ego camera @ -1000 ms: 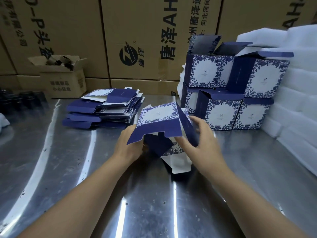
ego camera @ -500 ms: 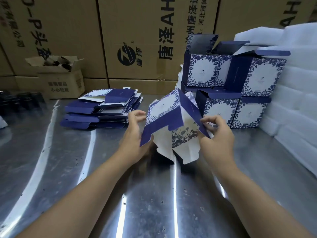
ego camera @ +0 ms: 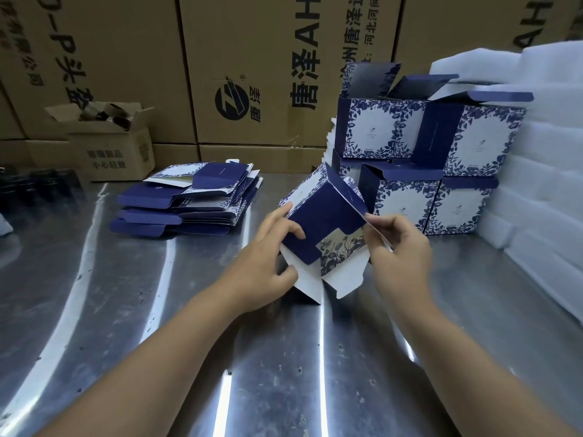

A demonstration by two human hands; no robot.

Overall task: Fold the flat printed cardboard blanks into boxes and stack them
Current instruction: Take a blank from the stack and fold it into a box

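A half-folded blue and white floral box (ego camera: 325,225) is tilted above the steel table (ego camera: 284,357), its white bottom flaps hanging open toward me. My left hand (ego camera: 268,260) grips its left side, thumb under a white flap and fingers on the dark blue panel. My right hand (ego camera: 397,247) pinches a flap at the box's right edge. A pile of flat blanks (ego camera: 186,203) lies at the back left. Several folded boxes (ego camera: 426,159) are stacked in two layers at the back right, the top ones with lids open.
Large brown shipping cartons (ego camera: 252,74) wall off the back of the table. A small open carton (ego camera: 110,143) stands at the back left. White foam sheets (ego camera: 545,171) are piled along the right side. Dark objects (ego camera: 28,187) sit at the far left edge.
The blank has been opened into a box shape and tipped, so the dark blue panel and bottom flaps now face me. Both hands shifted their grip and rose slightly.
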